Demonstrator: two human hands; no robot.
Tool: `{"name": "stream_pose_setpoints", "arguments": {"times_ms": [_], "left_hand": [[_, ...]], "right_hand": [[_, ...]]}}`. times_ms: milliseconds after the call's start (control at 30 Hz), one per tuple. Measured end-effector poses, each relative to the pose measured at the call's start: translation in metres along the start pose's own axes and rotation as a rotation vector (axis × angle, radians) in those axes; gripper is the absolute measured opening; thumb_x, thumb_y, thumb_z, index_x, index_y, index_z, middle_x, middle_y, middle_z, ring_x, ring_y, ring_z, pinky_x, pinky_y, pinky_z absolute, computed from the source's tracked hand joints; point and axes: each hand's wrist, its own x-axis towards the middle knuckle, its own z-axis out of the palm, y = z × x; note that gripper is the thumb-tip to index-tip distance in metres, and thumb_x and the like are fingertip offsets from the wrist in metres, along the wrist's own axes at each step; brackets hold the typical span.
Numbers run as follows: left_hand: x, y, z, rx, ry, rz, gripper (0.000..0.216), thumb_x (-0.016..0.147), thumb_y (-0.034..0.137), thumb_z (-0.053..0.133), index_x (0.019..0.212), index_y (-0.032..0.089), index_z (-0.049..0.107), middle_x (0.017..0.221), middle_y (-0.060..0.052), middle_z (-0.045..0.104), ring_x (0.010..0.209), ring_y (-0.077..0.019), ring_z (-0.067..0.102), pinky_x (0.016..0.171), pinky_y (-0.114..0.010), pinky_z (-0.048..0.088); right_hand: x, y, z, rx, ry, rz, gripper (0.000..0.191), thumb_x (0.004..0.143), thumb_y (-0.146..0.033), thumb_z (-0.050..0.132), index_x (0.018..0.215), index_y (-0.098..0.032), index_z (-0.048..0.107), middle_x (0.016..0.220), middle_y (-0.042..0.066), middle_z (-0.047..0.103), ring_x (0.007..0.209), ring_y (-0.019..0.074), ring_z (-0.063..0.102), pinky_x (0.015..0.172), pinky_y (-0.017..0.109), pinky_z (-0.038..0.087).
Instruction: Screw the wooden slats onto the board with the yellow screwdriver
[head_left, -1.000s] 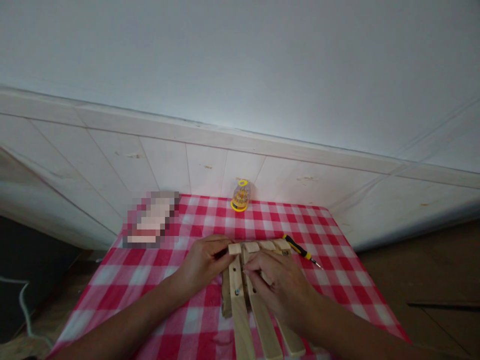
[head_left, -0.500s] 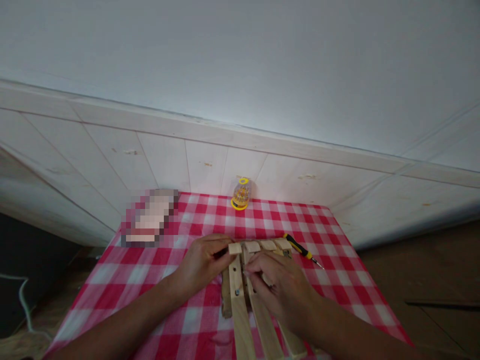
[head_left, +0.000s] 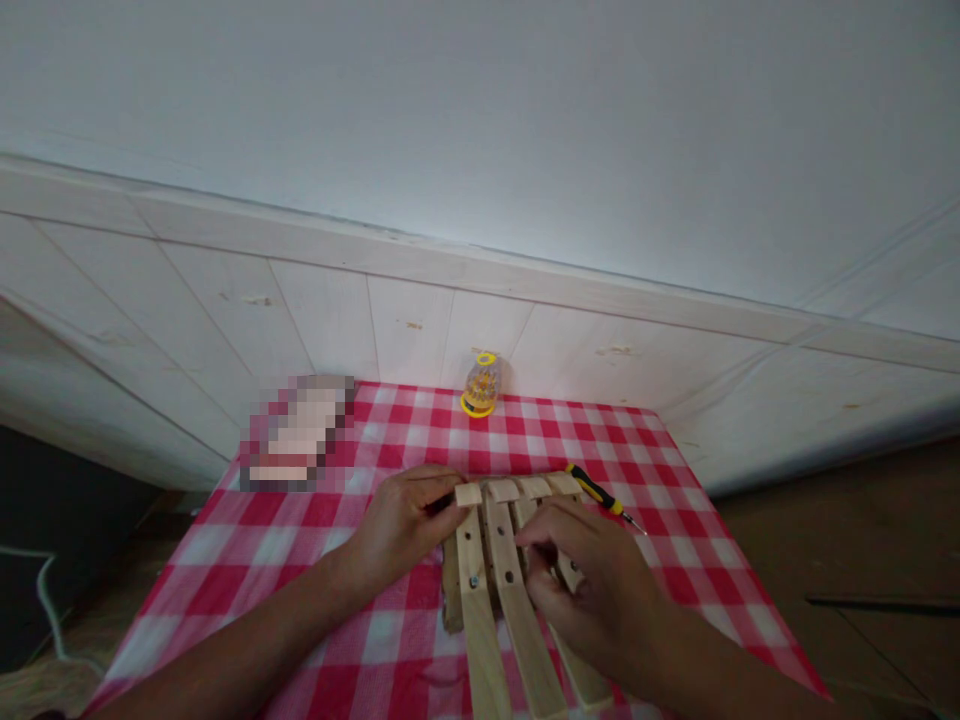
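Note:
Several pale wooden slats point(head_left: 482, 640) lie side by side over a rough wooden crosspiece point(head_left: 451, 590), each with a small raised block at its far end. Dark holes show in the slats, and a metal screw head point(head_left: 474, 581) sits in the leftmost one. My left hand point(head_left: 409, 515) is closed on the far left end of this slatted wooden piece, thumb against the leftmost slat. Above the slats to the right, my right hand point(head_left: 592, 570) has its fingers curled, thumb and index fingertips close together beside the second slat. Whatever they may hold is too small or hidden.
A yellow-and-black screwdriver point(head_left: 596, 490) lies right of the slats, tip pointing right. Near the wall stands a clear container with yellow trim point(head_left: 481, 385), small bits inside. A pixelated flat object point(head_left: 296, 435) is at the back left. Red-and-white checked cloth point(head_left: 360, 650) covers the table.
My right hand has shifted right, from over the gap between the first two slats, uncovering the second slat's holes. My left hand stays in place.

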Motion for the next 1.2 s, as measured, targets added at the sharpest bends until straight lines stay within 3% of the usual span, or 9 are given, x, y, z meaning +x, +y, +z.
{"name": "stream_pose_setpoints", "arguments": {"times_ms": [33, 200, 300, 500, 967, 1200], "left_hand": [[0.000, 0.000, 0.000, 0.002, 0.001, 0.005, 0.017, 0.094, 0.016, 0.061, 0.095, 0.018, 0.078, 0.097, -0.007, 0.080, 0.089, -0.0195, 0.076, 0.078, -0.026, 0.058], [0.000, 0.000, -0.001, -0.004, -0.010, 0.023, 0.016, 0.094, 0.015, 0.061, 0.094, 0.017, 0.076, 0.095, -0.007, 0.079, 0.087, -0.0187, 0.075, 0.078, -0.026, 0.058], [0.000, 0.001, -0.001, 0.016, -0.012, 0.022, 0.016, 0.094, 0.016, 0.061, 0.092, 0.016, 0.077, 0.097, -0.009, 0.079, 0.090, -0.0208, 0.075, 0.078, -0.027, 0.058], [-0.001, 0.002, -0.003, 0.013, -0.022, 0.020, 0.016, 0.095, 0.016, 0.060, 0.096, 0.017, 0.077, 0.098, -0.008, 0.079, 0.090, -0.0200, 0.076, 0.078, -0.027, 0.059], [-0.002, 0.001, -0.002, 0.059, 0.013, 0.031, 0.017, 0.094, 0.017, 0.062, 0.099, 0.017, 0.078, 0.100, -0.009, 0.081, 0.091, -0.0200, 0.077, 0.080, -0.027, 0.061], [-0.002, -0.002, -0.004, 0.026, -0.022, 0.027, 0.017, 0.095, 0.018, 0.062, 0.102, 0.017, 0.078, 0.103, -0.008, 0.081, 0.092, -0.0193, 0.077, 0.081, -0.026, 0.060]], "right_hand": [[-0.002, -0.001, -0.006, -0.015, -0.023, -0.023, 0.028, 0.080, -0.002, 0.052, 0.095, -0.019, 0.068, 0.083, 0.003, 0.065, 0.075, 0.0171, 0.061, 0.069, 0.027, 0.047], [-0.004, -0.003, -0.022, -0.225, -0.451, 0.008, 0.046, 0.089, -0.001, 0.050, 0.127, -0.020, 0.069, 0.103, 0.011, 0.066, 0.088, 0.0225, 0.062, 0.076, 0.035, 0.051], [0.001, -0.002, -0.022, -0.265, -0.554, 0.047, 0.048, 0.093, -0.002, 0.049, 0.134, -0.019, 0.066, 0.112, 0.014, 0.065, 0.095, 0.0253, 0.062, 0.083, 0.040, 0.052], [0.000, -0.001, -0.020, -0.215, -0.600, 0.023, 0.048, 0.092, 0.000, 0.047, 0.136, -0.015, 0.063, 0.116, 0.015, 0.064, 0.101, 0.0267, 0.062, 0.090, 0.044, 0.053], [0.000, -0.003, -0.020, -0.151, -0.554, 0.046, 0.050, 0.087, 0.003, 0.050, 0.130, -0.015, 0.067, 0.112, 0.014, 0.065, 0.095, 0.0239, 0.062, 0.084, 0.038, 0.053], [0.004, -0.006, -0.022, -0.160, -0.616, 0.058, 0.050, 0.088, 0.002, 0.048, 0.133, -0.010, 0.065, 0.112, 0.017, 0.064, 0.096, 0.0261, 0.061, 0.085, 0.042, 0.055]]}}
